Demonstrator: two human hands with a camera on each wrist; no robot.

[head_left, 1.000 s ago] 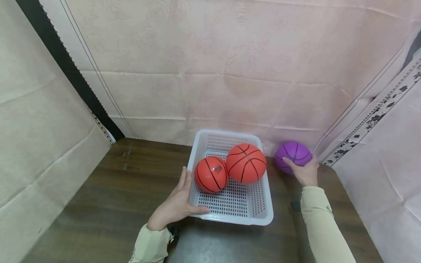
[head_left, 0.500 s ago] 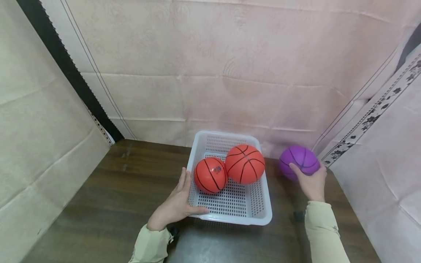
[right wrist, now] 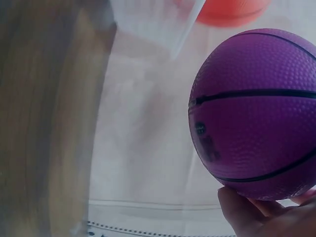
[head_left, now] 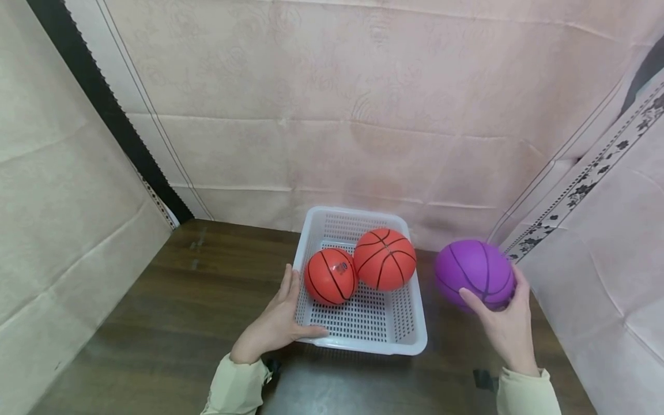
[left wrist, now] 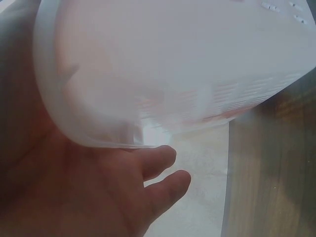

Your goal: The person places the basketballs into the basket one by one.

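My right hand (head_left: pixel 510 325) grips a purple toy basketball (head_left: pixel 474 271), thumb on its near side and fingers round the right. In the right wrist view the purple ball (right wrist: pixel 256 118) is raised off the table, to the right of the basket. My left hand (head_left: pixel 277 320) rests against the near-left corner of a white plastic basket (head_left: pixel 422 323), fingers straight along the outer side and thumb over the near rim. Inside the basket lie a smaller orange-red basketball (head_left: pixel 332 276) and a larger one (head_left: pixel 386 259), touching each other. The right hand's far fingers are partly hidden by the ball.
The basket stands on a dark wood table (head_left: pixel 207 300). A pale cloth wall (head_left: pixel 332 144) rises just behind it, and side cloths (head_left: pixel 612 242) close in on both sides. A small dark object (head_left: pixel 482 379) shows beside the right wrist.
My right hand has lifted the purple ball from near the back wall and drawn it towards me, slightly to the right. The left hand and the basket stay almost where they were.
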